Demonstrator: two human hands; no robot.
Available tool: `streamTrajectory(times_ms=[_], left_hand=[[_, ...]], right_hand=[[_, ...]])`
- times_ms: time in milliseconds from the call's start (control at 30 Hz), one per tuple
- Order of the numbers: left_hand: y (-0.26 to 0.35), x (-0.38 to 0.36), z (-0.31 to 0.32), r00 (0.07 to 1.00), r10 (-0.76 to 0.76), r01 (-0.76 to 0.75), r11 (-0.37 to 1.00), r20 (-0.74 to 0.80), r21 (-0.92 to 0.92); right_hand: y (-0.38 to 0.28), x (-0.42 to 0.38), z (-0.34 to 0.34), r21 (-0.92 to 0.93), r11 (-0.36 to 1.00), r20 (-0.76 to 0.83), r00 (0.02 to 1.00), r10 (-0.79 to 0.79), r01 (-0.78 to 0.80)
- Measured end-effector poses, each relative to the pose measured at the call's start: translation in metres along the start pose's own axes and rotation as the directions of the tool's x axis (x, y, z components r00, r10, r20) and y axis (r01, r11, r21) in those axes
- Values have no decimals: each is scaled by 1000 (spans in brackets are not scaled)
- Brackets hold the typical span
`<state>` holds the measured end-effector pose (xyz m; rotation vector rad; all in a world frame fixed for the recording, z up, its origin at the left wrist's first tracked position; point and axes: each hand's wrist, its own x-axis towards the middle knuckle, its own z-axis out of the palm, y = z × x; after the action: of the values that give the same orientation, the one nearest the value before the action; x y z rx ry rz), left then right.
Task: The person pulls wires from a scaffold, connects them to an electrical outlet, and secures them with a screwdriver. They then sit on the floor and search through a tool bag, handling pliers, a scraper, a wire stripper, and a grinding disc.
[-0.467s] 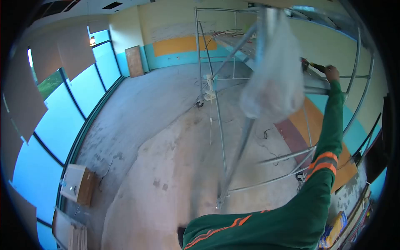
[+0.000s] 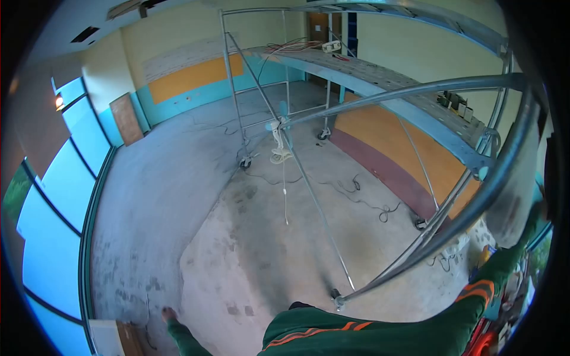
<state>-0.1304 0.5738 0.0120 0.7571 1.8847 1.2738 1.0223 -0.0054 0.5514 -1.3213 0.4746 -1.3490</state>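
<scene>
My left hand (image 2: 169, 312) is low at the lower left, beyond the green sleeve, over the floor and near a box (image 2: 126, 338). It is small and its fingers cannot be made out. My right arm, in a green sleeve with orange bands (image 2: 475, 292), reaches up along the right edge. The right hand itself does not show. A cloudy plastic bag (image 2: 513, 207) hangs beside that arm, behind the curved metal pipe (image 2: 439, 249) of the scaffold. Several small dark and pale items (image 2: 456, 105) stand on the right end of the scaffold platform (image 2: 392, 82).
The wheeled scaffold spans the upper right, with cables (image 2: 294, 46) on its platform. A white fan (image 2: 278, 139) hangs at its brace. Cords (image 2: 356, 199) lie on the concrete floor (image 2: 237, 237). Windows (image 2: 53, 207) line the left; a board (image 2: 126, 118) leans at the back wall.
The view has turned right and the scaffold appears nearer. My right hand has left the view from beside the platform, where it held a tool. My left hand has come into view. The bag now appears farther right.
</scene>
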Motion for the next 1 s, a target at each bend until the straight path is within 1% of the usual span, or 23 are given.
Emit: streamTrajectory(times_ms=[33, 67, 100, 133, 167, 200, 233, 267, 333, 400, 433, 467, 500, 533, 567, 600, 633, 667, 733, 767, 833, 900, 1000], left_hand=[[39, 55, 30, 973, -151, 209, 892, 172, -401], [66, 98, 73, 988, 60, -36, 986, 144, -160], [103, 125, 124, 976, 164, -116, 949, 146, -292], [143, 142, 177, 953, 245, -192, 942, 176, -275], [181, 150, 230, 912, 329, -256, 923, 244, -287], [223, 145, 282, 847, 433, -347, 890, 309, -295], [270, 129, 330, 789, 453, -347, 886, 414, -309], [314, 116, 378, 706, 504, -388, 863, 498, -323], [413, 63, 452, 453, 671, -569, 725, 587, -389], [499, 42, 533, 125, 800, -605, 531, 587, -594], [542, 32, 578, 1, 834, -707, 391, 551, -590], [589, 0, 610, -53, 823, -741, 347, 565, -575], [635, -42, 632, -153, 833, -693, 293, 531, -659], [673, -57, 679, -257, 837, -662, 211, 482, -719], [712, -93, 705, -324, 827, -643, 163, 459, -749], [750, -112, 748, -436, 832, -723, -97, 344, -684], [784, -130, 802, -513, 809, -630, -128, 286, -766], [815, -153, 837, -531, 780, -640, -114, 331, -760], [875, -182, 933, -621, 695, -671, -230, 364, -705], [891, -198, 964, -644, 634, -728, -334, 429, -599], [932, -233, 1018, -642, 541, -759, -548, 543, -352], [956, -253, 1081, -632, 415, -742, -567, 655, -357], [988, -281, 1151, -642, 257, -693, -598, 722, -403]], right_hand=[[8, -5, -26, -28, 999, -13, 999, -34, 33], [16, -10, -51, -55, 996, -24, 997, -69, 67], [29, -13, -79, -93, 989, -34, 993, -115, 112], [46, -20, -104, -128, 982, -40, 989, -143, 137], [61, -30, -133, -158, 974, -49, 984, -169, 160], [76, -44, -160, -184, 968, -59, 981, -182, 169], [91, -56, -193, -224, 956, -68, 976, -207, 188], [103, -73, -226, -259, 945, -71, 972, -224, 198], [131, -120, -295, -349, 915, -77, 967, -243, 202], [154, -180, -367, -431, 884, -95, 965, -243, 180], [162, -222, -411, -488, 857, -92, 967, -237, 164], [165, -260, -443, -537, 832, -88, 972, -219, 139], [169, -306, -470, -580, 808, -89, 977, -192, 106], [170, -356, -492, -618, 784, -82, 986, -144, 63], [169, -407, -511, -653, 757, -72, 993, -92, 23], [166, -458, -519, -681, 732, -55, 998, -31, -15], [162, -514, -522, -705, 707, -48, 998, 31, -56], [157, -565, -517, -723, 685, -32, 994, 101, -92], [146, -661, -496, -742, 652, -5, 974, 225, -154], [142, -703, -479, -747, 639, 9, 959, 284, -183], [128, -778, -435, -740, 626, 26, 919, 392, -246], [109, -834, -396, -744, 604, 52, 877, 478, -285], [83, -905, -342, -732, 588, 82, 813, 577, -343]])
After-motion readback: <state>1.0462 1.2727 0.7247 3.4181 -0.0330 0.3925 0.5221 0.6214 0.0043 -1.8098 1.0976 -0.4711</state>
